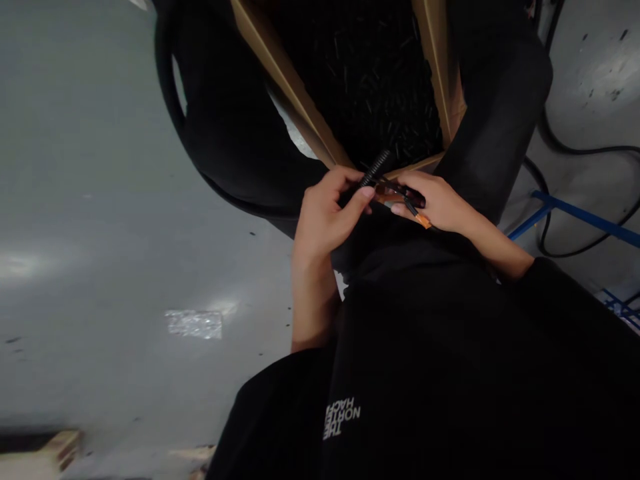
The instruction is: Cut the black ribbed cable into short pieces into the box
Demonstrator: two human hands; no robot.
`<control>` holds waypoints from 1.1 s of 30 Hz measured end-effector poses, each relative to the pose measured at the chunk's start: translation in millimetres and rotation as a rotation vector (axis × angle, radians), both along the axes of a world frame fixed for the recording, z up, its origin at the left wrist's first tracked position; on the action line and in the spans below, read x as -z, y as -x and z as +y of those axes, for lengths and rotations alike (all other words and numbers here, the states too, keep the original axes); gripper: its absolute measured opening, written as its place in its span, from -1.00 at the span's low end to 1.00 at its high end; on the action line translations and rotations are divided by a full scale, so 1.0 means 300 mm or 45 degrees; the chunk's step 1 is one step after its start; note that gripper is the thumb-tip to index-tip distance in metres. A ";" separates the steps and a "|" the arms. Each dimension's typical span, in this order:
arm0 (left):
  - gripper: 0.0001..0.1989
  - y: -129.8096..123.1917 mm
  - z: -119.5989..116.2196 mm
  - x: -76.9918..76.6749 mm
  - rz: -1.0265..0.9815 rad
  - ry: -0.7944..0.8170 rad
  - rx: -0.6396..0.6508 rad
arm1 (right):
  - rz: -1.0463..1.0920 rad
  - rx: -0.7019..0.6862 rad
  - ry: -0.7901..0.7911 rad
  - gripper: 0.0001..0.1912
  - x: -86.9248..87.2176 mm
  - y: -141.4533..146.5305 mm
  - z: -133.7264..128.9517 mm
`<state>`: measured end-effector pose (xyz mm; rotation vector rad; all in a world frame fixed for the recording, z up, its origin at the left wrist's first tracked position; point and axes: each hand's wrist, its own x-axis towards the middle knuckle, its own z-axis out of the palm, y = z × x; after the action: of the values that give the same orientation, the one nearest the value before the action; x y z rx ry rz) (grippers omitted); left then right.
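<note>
My left hand (333, 210) pinches a short black corrugated tube (376, 168) between thumb and fingers. The tube slants up to the right, over the near end of an open cardboard box (313, 110). Close beside it, my right hand (440, 201) is closed around a slim dark hand tool with an orange end (423, 220). The tool's front reaches the tube by my left fingertips; its exact kind is too dark to make out. Inside the box lies a heap of small black pieces (380, 87), many of them short and tube-like.
The box stands between my black-clad legs (493, 100). A dark curved rim (175, 113) runs around my left leg. To the right are a blue metal frame (590, 215) and black cables (575, 150). A shiny clear plastic piece (194, 324) lies on the grey floor (100, 200).
</note>
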<state>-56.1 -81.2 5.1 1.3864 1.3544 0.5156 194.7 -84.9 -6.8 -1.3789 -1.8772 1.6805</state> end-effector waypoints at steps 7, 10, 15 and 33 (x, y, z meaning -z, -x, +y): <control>-0.54 -0.001 0.017 -0.031 -0.221 0.037 0.055 | 0.028 -0.025 -0.169 -0.48 -0.008 0.002 0.016; -0.52 0.008 0.026 -0.040 -0.259 0.052 0.072 | 0.101 0.003 -0.195 -0.44 -0.004 -0.001 0.007; -0.51 0.012 0.044 -0.051 -0.320 0.149 0.248 | 0.122 -0.087 -0.097 -0.49 -0.009 -0.019 0.012; -0.50 0.046 0.032 0.027 -0.351 0.253 0.226 | 0.042 -0.011 0.032 -0.51 -0.001 -0.006 0.020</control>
<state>-70.0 -71.5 -3.1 1.2100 1.0205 0.4236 196.6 -78.9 -6.4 -1.3464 -1.8530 1.7260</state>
